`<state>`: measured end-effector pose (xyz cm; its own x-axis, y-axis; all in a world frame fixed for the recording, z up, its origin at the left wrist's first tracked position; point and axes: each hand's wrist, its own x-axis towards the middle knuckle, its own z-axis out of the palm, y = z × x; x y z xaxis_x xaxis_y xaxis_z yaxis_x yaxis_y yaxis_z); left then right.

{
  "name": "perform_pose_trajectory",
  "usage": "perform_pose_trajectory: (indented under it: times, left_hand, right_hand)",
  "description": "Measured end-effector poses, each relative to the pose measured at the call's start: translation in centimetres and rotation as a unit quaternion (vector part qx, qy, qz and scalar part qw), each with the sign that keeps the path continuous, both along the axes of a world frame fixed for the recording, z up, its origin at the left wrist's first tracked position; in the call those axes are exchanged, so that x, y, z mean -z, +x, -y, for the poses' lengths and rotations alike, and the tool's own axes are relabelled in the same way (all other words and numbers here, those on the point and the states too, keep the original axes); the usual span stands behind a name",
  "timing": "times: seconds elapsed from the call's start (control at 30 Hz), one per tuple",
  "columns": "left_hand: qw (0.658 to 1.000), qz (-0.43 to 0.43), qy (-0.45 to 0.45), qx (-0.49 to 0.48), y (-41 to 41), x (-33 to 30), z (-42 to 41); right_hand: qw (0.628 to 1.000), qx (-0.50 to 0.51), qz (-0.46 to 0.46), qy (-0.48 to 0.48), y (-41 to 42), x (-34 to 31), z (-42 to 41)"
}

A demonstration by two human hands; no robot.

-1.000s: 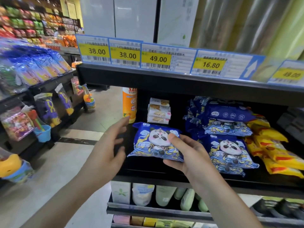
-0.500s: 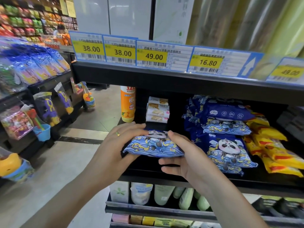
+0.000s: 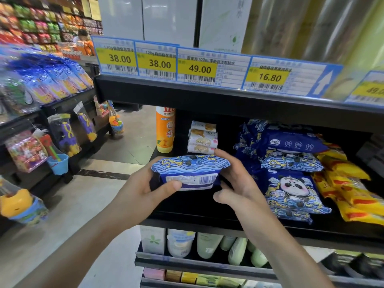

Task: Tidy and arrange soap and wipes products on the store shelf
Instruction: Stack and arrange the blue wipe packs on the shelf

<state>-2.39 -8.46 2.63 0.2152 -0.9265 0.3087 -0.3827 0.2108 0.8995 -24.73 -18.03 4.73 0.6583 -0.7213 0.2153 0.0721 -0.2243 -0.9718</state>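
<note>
A blue panda-print wipes pack (image 3: pixel 190 170) hangs over the front of the black shelf (image 3: pixel 207 215), tipped so its barcoded underside faces me. My left hand (image 3: pixel 143 194) grips its left end, thumb on the underside. My right hand (image 3: pixel 239 183) holds its right end, fingers curled over the top edge. To the right lies a pile of the same blue wipes packs (image 3: pixel 291 173). Behind the held pack stands a stack of small soap bars (image 3: pixel 202 140).
An orange bottle (image 3: pixel 165 129) stands at the shelf's back left. Yellow packs (image 3: pixel 349 183) lie at the right. Price tags (image 3: pixel 199 67) line the upper shelf edge. Pale bottles (image 3: pixel 209 244) fill the shelf below. A toy rack (image 3: pixel 52 138) flanks the aisle on the left.
The pack has been tipped from panda-face-up to edge-on, with its barcoded underside now facing me. My left hand came in and took hold of its left end.
</note>
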Motion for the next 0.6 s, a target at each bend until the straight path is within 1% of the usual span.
perform_pose_trajectory:
  times: [0.17,0.27,0.43,0.6]
  left_hand:
    - [0.997,-0.024,0.068,-0.007,0.4,-0.3,-0.4]
    - [0.995,-0.045,0.091,0.005,0.3,-0.7,-0.4]
    - [0.993,-0.057,0.103,0.023,0.1,-1.2,-0.4]
    - [0.993,-0.077,0.089,0.017,-0.4,-1.3,-0.4]
  right_hand:
    - [0.999,-0.015,-0.038,-0.027,0.4,-0.3,-0.2]
    - [0.999,-0.009,-0.035,-0.010,0.6,-0.4,-0.3]
    - [0.999,0.021,-0.021,0.016,0.8,-0.5,-0.2]
    - [0.998,0.040,-0.011,0.040,0.8,-0.6,-0.4]
